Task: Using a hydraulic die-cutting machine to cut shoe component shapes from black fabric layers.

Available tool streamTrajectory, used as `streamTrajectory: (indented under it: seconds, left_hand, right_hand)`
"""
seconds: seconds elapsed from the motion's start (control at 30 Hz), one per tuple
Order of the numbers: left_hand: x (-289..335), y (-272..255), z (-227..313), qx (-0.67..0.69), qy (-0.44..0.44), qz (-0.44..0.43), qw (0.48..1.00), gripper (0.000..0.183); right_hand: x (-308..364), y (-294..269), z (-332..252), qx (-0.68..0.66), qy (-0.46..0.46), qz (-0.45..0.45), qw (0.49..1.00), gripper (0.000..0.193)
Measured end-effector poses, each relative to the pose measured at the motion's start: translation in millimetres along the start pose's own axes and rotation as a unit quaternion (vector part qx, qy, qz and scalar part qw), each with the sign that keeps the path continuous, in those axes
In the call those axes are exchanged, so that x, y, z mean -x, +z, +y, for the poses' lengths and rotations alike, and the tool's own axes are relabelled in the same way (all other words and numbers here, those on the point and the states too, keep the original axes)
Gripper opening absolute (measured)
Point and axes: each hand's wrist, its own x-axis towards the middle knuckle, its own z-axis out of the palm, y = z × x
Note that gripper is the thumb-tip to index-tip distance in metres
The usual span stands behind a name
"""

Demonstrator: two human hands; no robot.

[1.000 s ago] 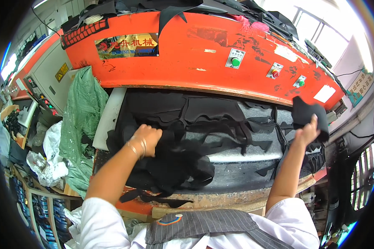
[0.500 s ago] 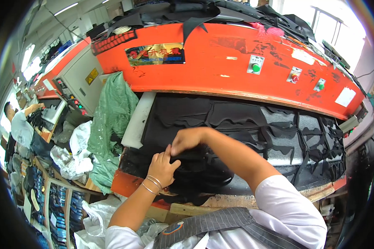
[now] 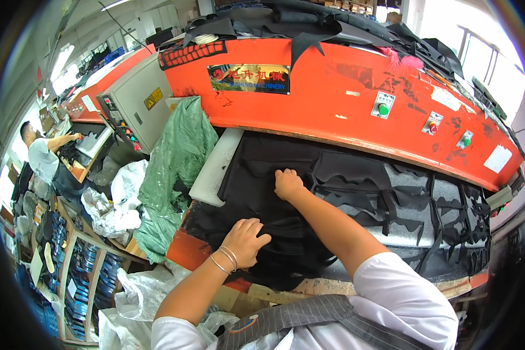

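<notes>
Black sheet material (image 3: 262, 149), cut into shapes, lies over the bed of a red machine in front of me. My right hand (image 3: 289, 184) has its fingers bent down onto this sheet, left of the middle; the fingertips are partly hidden. Nearer to me, my left hand (image 3: 243, 242), with bracelets at the wrist, rests over the sheet's near left part. Its thumb stands away from the fingers, and I see nothing held in it. Below the sheet's right part, a light grey pad (image 3: 411, 204) shows between narrow black offcut strips (image 3: 385, 201).
A red machine beam (image 3: 326, 87) with buttons spans the far side, black scraps heaped on top. A white block (image 3: 216, 169) borders the sheet's left. Further left are a green sack (image 3: 181, 157), a control cabinet (image 3: 134, 102), a shelf rack (image 3: 79, 280) and another person (image 3: 44, 157).
My hands were close together over the sheet. Now my right hand has moved away onto the sheet's far part, and my left hand has spread its thumb. The view has shifted slightly.
</notes>
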Motion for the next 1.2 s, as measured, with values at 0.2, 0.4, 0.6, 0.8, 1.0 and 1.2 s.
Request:
streamTrajectory:
  seconds: [0.2, 0.4, 0.6, 0.8, 1.0, 1.2]
  left_hand:
    - [-6, 0, -2, 0.056, -0.026, -0.065, 0.996, 0.063]
    - [8, 15, -12, 0.18, -0.126, -0.041, 0.975, 0.09]
    - [-20, -11, -13, 0.026, -0.059, 0.005, 0.998, 0.063]
    - [-33, 2, -32, 0.059, -0.065, -0.096, 0.991, 0.073]
    - [-26, -1, -14, 0.061, -0.048, -0.052, 0.996, 0.075]
    - [22, -13, -2, 0.045, -0.125, 0.009, 0.991, 0.07]
  right_hand:
    - [-26, 0, 22, 0.017, 0.037, -0.032, 0.999, 0.024]
    - [-10, -15, 8, 0.074, -0.033, -0.074, 0.994, 0.029]
    - [37, -41, -25, -0.072, -0.206, -0.147, 0.965, 0.034]
    - [54, -93, 26, -0.359, -0.207, -0.166, 0.895, 0.022]
    - [51, -114, 239, -0.063, 0.429, 0.189, 0.881, 0.045]
    - [67, -100, 309, -0.156, 0.433, 0.05, 0.886, 0.064]
